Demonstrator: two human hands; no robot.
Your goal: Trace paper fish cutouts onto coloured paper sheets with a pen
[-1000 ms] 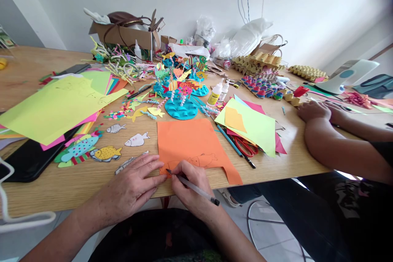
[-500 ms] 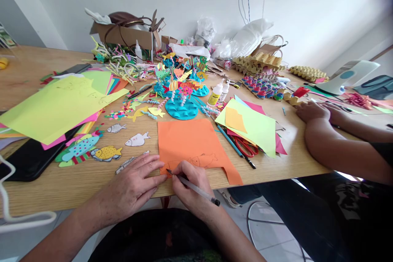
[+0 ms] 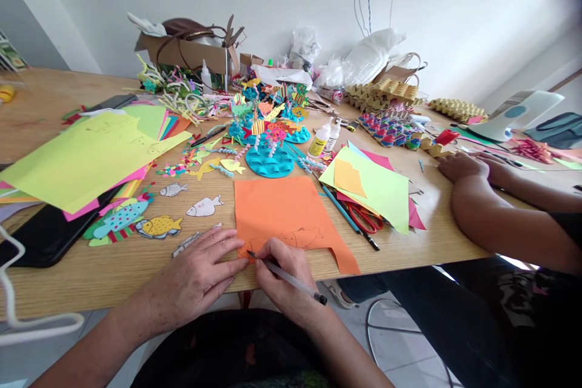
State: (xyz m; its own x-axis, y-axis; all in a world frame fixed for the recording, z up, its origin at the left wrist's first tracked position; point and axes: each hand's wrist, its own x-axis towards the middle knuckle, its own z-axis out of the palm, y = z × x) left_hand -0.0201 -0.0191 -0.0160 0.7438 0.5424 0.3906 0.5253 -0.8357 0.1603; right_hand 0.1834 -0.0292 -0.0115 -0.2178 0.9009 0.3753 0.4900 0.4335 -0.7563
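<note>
A sheet of orange paper (image 3: 277, 206) lies at the table's front edge, with fish outlines drawn along its lower part. My right hand (image 3: 284, 273) is closed around a pen (image 3: 293, 280), its tip touching the paper near the lower left corner. Flat beside it, my left hand (image 3: 200, 273) rests with fingers stretched out, the fingertips on the paper's left edge. Cut-out paper fish lie left of the sheet: a white fish (image 3: 204, 206), a grey one (image 3: 173, 190) and a yellow one (image 3: 160, 226). Another cut-out is partly under my left hand.
Yellow paper sheets (image 3: 82, 163) cover a black phone-like slab at left. Red-handled scissors (image 3: 365, 218) and pencils lie right of the orange sheet. Behind it stand blue fish decorations (image 3: 270, 163) and glue bottles (image 3: 319, 140). Another person's arms (image 3: 495, 200) rest on the table at right.
Almost nothing differs. Both hands and the pen keep their places on the orange paper; the whole view has shifted very slightly.
</note>
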